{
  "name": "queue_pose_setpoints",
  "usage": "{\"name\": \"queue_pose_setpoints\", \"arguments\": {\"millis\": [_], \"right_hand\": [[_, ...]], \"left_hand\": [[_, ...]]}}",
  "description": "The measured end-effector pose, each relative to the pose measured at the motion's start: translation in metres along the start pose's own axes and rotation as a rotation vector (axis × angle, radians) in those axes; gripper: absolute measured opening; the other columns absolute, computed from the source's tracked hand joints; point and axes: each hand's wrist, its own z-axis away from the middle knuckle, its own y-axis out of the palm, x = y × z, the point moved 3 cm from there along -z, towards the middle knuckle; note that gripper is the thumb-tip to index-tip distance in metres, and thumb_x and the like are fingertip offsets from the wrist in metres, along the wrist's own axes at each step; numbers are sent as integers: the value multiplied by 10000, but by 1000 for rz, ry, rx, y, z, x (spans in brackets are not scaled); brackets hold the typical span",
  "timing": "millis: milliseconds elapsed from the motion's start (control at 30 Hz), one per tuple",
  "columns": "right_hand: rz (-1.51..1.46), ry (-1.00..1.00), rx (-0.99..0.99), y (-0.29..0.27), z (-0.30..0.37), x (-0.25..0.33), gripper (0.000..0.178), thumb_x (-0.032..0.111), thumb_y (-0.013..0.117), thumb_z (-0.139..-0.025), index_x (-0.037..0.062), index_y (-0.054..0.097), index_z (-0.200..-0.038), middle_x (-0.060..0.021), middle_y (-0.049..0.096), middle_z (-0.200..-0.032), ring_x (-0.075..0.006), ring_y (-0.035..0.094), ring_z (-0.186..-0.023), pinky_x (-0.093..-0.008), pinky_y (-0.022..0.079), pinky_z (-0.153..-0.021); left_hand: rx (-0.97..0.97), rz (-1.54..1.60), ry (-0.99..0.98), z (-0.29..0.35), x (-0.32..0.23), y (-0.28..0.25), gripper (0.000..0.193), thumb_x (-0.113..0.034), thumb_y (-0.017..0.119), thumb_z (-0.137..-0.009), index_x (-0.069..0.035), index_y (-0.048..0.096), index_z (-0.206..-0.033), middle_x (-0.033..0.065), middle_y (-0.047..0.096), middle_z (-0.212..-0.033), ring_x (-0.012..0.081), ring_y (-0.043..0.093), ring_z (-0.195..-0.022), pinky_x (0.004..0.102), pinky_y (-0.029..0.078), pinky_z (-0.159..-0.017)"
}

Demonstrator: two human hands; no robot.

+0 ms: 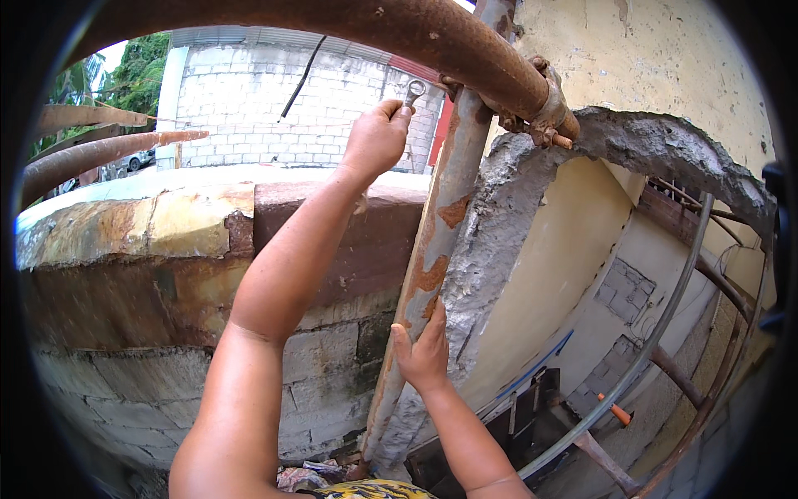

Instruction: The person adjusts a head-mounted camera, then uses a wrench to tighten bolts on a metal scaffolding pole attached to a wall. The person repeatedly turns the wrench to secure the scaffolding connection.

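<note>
L hand [376,143] grips silver ring-ended metal wrench [410,99] left of rusty brown metal clamp [554,110], which is on but w/o wrench fitted yet, R hand [426,356] on grey rust-patched metal pole [438,245], thumb spread wide

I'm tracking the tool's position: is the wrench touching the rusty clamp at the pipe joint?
Apart. In the head view, pale block wall shows between the wrench, held in the left hand, and the rusty clamp.
</note>
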Motion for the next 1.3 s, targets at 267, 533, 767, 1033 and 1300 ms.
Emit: {"name": "queue_pose_setpoints", "arguments": {"millis": [267,533,767,1033,1300], "right_hand": [[-9,-61,-27,0,-2,3,883,452,649,-980,-90,203,-1515,-353,445,-1393,-515,500,-1268,-537,443,-1052],[-4,-78,-39,-2,-3,1,867,434,649,-982,-91,208,-1513,-358,448,-1387,-521,520,-1243,-542,457,-1034],[-5,-66,-34,-2,-2,0,874,447,644,-982,-94,206,-1512,-368,447,-1382,-527,518,-1245,-543,467,-1028],[-42,-15,0,3,2,-2,901,454,641,-983,-108,192,-1525,-363,387,-1449,-511,450,-1326,-528,378,-1119],[50,-71,-49,1,0,-2,885,484,628,-981,-115,227,-1494,-386,454,-1363,-543,530,-1220,-552,487,-1000]], "left_hand": [[164,-617,528,-21,-84,-63,265,-208,565,-1003,-4,733,-1023,239,712,-923,377,699,-884,497,541,-831],[398,-1031,605,-32,-121,-58,317,-166,511,-1030,26,649,-1242,238,695,-1179,356,674,-1111,489,513,-997],[464,-940,672,-37,-139,-61,304,-71,481,-1001,41,640,-1234,241,716,-1094,367,704,-1017,474,553,-927],[521,-987,713,-47,-138,-57,275,-156,498,-1055,19,650,-1203,221,711,-1090,336,690,-1045,481,530,-963],[271,222,-12,5,-49,-15,363,-301,588,-1044,-8,685,-1236,36,665,-843,103,562,-707,292,478,-652]]}}
